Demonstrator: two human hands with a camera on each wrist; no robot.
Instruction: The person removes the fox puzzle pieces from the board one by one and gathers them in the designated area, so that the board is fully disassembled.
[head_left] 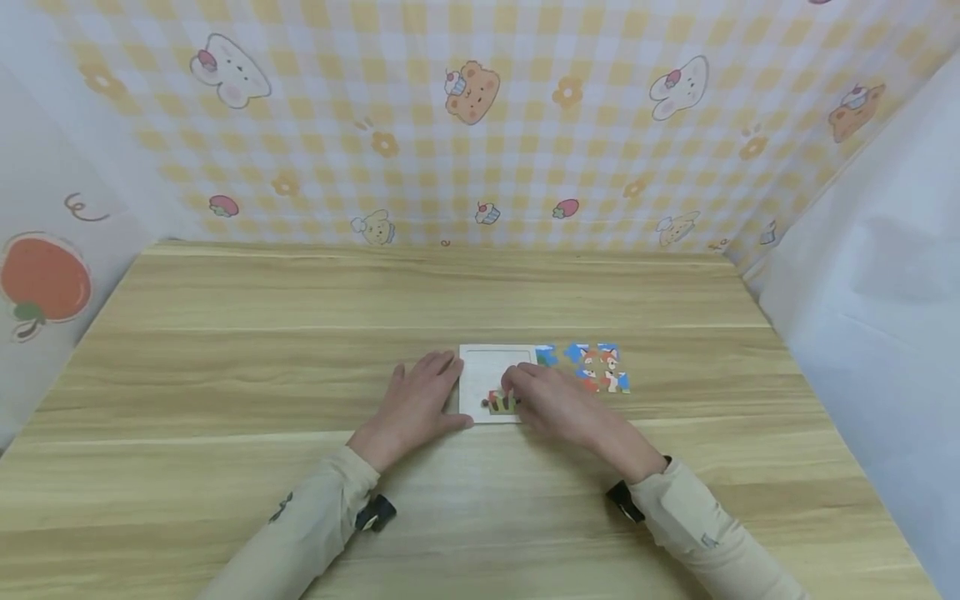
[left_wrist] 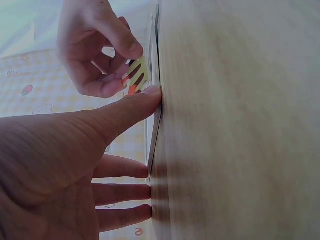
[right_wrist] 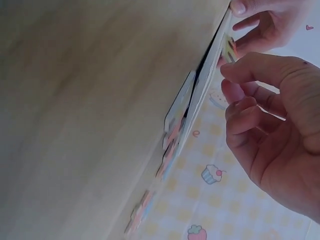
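Note:
A white puzzle board [head_left: 483, 367] lies flat on the wooden table. My left hand [head_left: 416, 404] rests at its left side with fingers spread, and the thumb [left_wrist: 142, 97] touches its near edge. Over the board's near right part, my right hand [head_left: 558, 404] pinches a green, dark-striped puzzle piece [head_left: 501, 403] with some red on it. The left wrist view shows this piece [left_wrist: 137, 77] tilted between thumb and fingertips, close to the board. Part of the board's right side is hidden behind the right hand.
Right of the board lie several loose puzzle pieces [head_left: 612, 377] with orange fox faces and blue areas. A blue and green piece [head_left: 546, 356] lies against the board's upper right edge. A yellow checked cloth [head_left: 420, 125] hangs behind the table [head_left: 262, 350].

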